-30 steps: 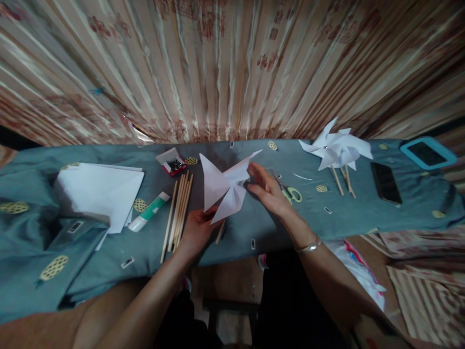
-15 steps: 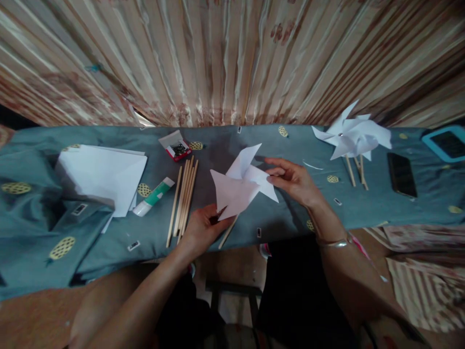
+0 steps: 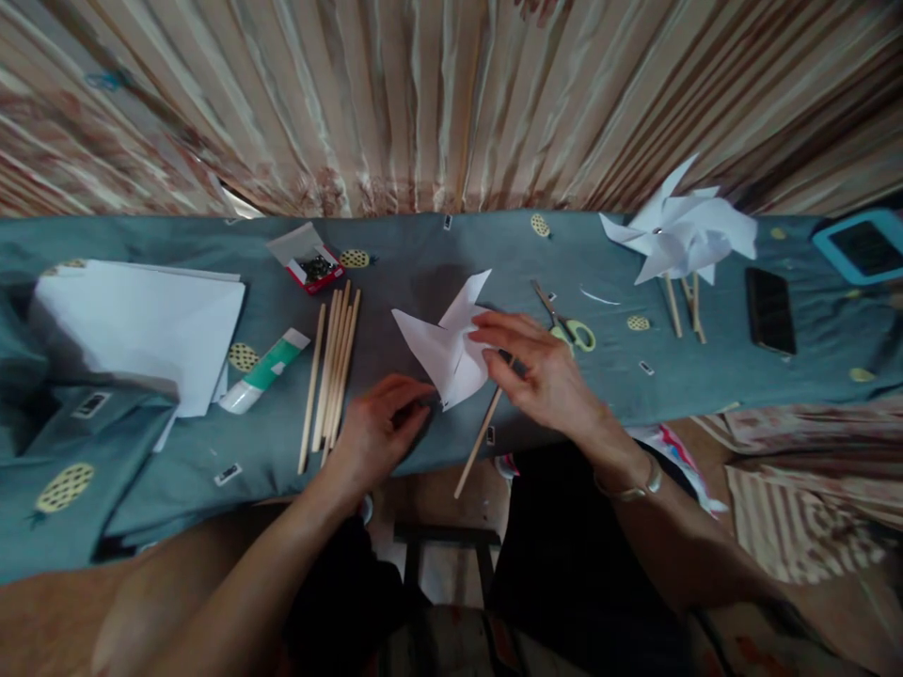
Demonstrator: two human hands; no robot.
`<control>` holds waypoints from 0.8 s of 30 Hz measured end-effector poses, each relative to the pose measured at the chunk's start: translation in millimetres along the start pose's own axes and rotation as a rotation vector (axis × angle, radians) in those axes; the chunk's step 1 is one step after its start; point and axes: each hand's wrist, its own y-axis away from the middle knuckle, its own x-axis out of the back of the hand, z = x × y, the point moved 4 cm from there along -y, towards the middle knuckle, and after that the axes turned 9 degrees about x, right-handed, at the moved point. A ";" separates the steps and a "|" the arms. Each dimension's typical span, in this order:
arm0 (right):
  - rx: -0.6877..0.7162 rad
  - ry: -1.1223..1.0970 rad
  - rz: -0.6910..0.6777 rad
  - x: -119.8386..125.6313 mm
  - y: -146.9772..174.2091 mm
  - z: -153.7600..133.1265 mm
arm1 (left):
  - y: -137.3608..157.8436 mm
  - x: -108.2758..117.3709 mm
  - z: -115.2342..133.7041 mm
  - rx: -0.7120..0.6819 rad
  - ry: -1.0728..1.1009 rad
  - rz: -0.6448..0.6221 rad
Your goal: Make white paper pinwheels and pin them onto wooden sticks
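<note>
A white paper pinwheel (image 3: 427,343) is in front of me, its blades folded and pointed. My right hand (image 3: 532,367) has its fingers on the pinwheel's right side, thumb below. A thin wooden stick (image 3: 478,442) slants down from under that hand past the table edge; where it meets the paper is hidden. My left hand (image 3: 388,423) is at the pinwheel's lower left tip, fingers curved and thumb apart, with nothing visible between them. Scissors (image 3: 561,322) with light green handles lie just beyond my right hand.
Several wooden sticks (image 3: 331,367) lie left of centre, beside a glue tube (image 3: 264,371) and an open red box (image 3: 314,268) of small metal pieces. White paper sheets (image 3: 141,329) are further left. Finished pinwheels (image 3: 684,230), a phone (image 3: 770,310) and a blue-framed device (image 3: 864,246) lie right.
My right hand has moved left over the pinwheel, uncovering the scissors. The pinwheel has turned, and its stick now points out lower right. My left hand's fingers have come off the paper's underside.
</note>
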 end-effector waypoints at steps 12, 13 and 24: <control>0.090 0.099 -0.122 -5.5 20.0 1.2 | -27.9 -1.1 9.8 -0.426 -0.459 0.171; 0.084 0.094 -0.124 -4.6 21.2 2.1 | -28.7 0.0 10.4 -0.417 -0.445 0.166; -0.031 -0.083 -0.101 3.3 25.4 2.2 | -30.2 -11.3 25.2 -0.283 -0.320 0.075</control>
